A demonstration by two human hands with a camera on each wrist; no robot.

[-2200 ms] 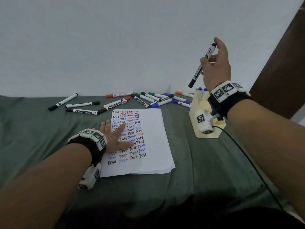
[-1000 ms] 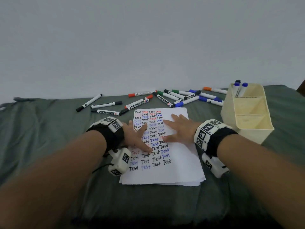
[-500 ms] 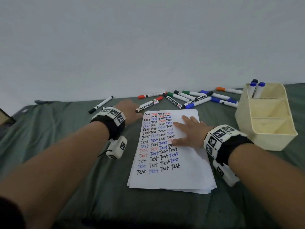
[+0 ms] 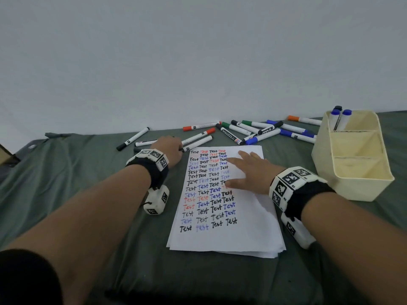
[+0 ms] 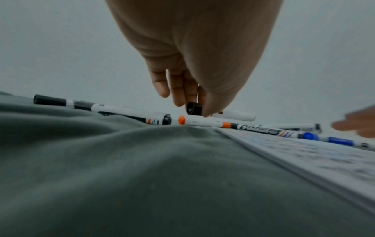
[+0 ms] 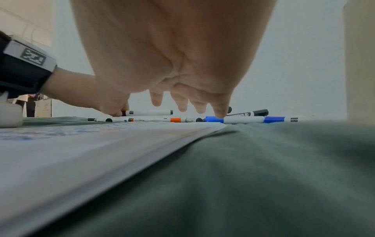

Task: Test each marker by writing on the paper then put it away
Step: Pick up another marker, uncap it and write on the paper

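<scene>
On the grey-green cloth-covered bench (image 4: 88, 172), left hand (image 4: 169, 150) sits at the far left corner of the white paper stack (image 4: 253, 216) covered in rows of "Test". Head view hides its fingers behind the knuckles. Left wrist view shows the fingers (image 5: 178, 89) curled, pinching the black cap end of a white-barrelled marker (image 5: 233, 115), which seems slightly raised off the cloth; hard to be sure. Right wrist view catches the same marker (image 6: 148, 112) from the side, left hand (image 6: 109, 104) at its dark end.

Right hand (image 4: 253, 170) lies flat on the paper's upper right, fingers spread and straight, grasping nothing; its palm covers part of the right text column. In the right wrist view the palm (image 6: 172, 56) fills the top and the fingertips (image 6: 182, 105) look out of focus.

Loose markers, orange, green, blue and black capped (image 4: 253, 132), lie along the bench's far edge by the wall. Cream plastic three-compartment organiser (image 4: 361, 181) stands right of the paper; its far compartment holds two blue-capped markers (image 4: 340, 117) and one dark-capped, lower parts hidden. Only its blurred wall (image 6: 360, 64) shows in the right wrist view.
</scene>
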